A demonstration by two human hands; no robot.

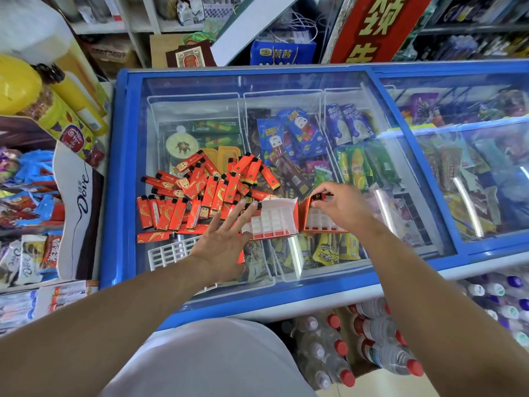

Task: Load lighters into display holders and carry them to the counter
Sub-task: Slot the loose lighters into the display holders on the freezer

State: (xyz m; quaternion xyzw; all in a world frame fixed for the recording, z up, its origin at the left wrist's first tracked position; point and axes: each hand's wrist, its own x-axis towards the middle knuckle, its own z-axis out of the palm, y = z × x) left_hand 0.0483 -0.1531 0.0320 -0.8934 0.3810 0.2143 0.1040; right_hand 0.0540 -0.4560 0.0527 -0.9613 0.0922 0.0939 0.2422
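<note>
Several red lighters (200, 193) lie in a loose pile on the glass lid of a blue chest freezer (123, 173). Two red display holders with white slot grids stand side by side at the pile's right: one (272, 219) in the middle and one (317, 217) further right. My left hand (226, 239) is spread flat, fingers apart, its fingertips against the left edge of the middle holder. My right hand (343, 207) pinches a lighter (320, 196) over the back of the right holder. A bare white grid insert (171, 250) lies near the freezer's front edge.
Ice-cream packets fill wire baskets under the glass. Snack and chocolate racks (34, 202) crowd the left side. Bottled water packs (372, 339) sit on the floor below the freezer's front. Shelves and a red sign (378, 27) stand behind the freezer.
</note>
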